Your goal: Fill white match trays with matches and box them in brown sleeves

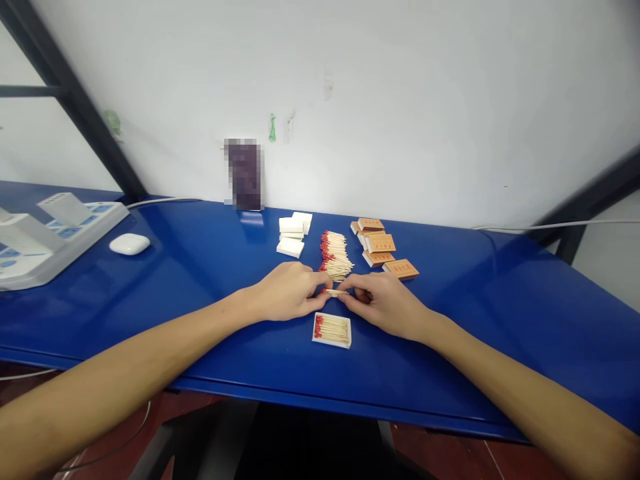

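Between my two hands, a small bundle of matches (334,292) is pinched at both ends. My left hand (291,291) is closed on the red-headed end, and my right hand (387,300) on the plain end. Just beyond them lies a long pile of red-tipped matches (334,253). Nearer to me, a white matchbox tray (332,345) holds a layer of matches with their heads to the left. White matchbox trays (291,249) are gathered behind my left hand. Orange matchboxes (381,243) lie in a loose stack behind my right hand.
The blue table (210,360) meets a white wall at the back. A white rounded case (129,244) and a power strip (75,247) with plugged-in adapters sit at the left. A blurred dark upright item (246,177) leans against the wall. Dark metal posts (90,113) flank the table.
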Motion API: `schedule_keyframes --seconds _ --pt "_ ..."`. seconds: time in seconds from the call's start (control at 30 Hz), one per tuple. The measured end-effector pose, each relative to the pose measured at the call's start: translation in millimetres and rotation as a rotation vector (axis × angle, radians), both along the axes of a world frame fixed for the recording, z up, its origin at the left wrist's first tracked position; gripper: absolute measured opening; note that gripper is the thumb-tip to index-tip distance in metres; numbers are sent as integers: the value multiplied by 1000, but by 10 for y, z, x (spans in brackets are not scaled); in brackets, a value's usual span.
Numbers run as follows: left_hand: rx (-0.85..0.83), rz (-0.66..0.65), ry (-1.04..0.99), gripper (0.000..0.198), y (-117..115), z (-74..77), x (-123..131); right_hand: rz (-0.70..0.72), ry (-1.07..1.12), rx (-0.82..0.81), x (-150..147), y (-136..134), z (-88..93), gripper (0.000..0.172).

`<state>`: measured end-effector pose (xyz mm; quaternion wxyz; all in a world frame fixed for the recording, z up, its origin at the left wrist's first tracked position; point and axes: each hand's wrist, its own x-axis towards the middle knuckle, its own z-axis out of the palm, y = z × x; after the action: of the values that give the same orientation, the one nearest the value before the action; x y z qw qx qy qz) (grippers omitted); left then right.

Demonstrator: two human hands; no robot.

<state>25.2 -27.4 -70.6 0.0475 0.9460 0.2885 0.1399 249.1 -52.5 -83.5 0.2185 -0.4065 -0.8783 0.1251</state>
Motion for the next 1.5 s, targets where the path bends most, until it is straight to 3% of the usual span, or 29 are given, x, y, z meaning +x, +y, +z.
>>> schedule_keyframes --seconds 0.53,1.1,1.5 --pt "-6 2 7 18 -2 4 -4 -4 -28 20 -9 0 -17 14" --pt "16 8 69 15 -5 21 1 11 -8 33 -48 -22 23 23" --pt "5 15 67 13 -2 24 8 43 -243 232 -51 -43 62 21"
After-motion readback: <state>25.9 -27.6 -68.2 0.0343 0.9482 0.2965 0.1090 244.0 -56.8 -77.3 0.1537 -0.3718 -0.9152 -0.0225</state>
